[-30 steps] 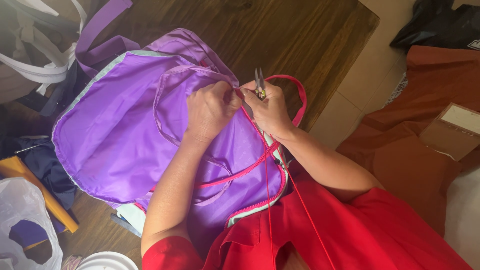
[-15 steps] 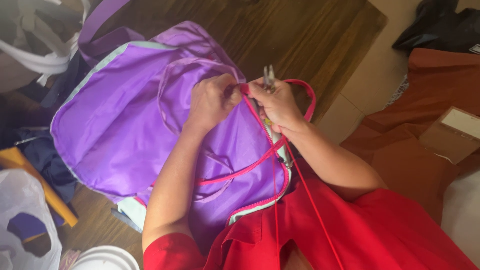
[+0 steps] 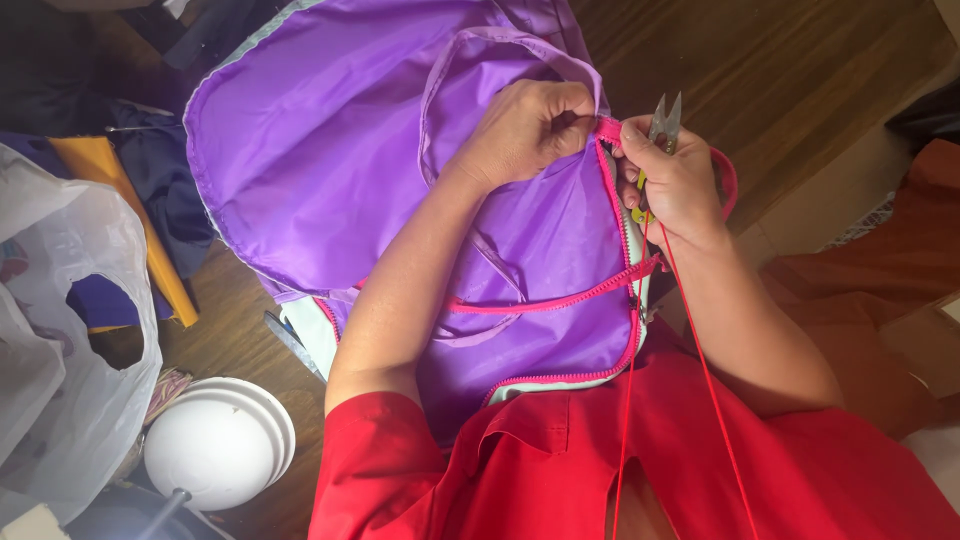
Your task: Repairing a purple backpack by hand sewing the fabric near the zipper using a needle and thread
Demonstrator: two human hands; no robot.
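Hands now sit higher on the purple nylon bag (image 3: 330, 170) than before.
Left hand (image 3: 525, 125) pinches its pink zipper edge (image 3: 608, 130); right hand (image 3: 675, 185) grips small metal thread snips (image 3: 665, 120), tips up, red thread (image 3: 700, 370) trailing down.

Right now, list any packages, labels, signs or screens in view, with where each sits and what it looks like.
Plastic bag: at the left edge, thin translucent white, crumpled, with a cut-out handle hole.
Cardboard box: at the right edge, only partly in view, brown and flat-sided.
No labels, signs or screens show.
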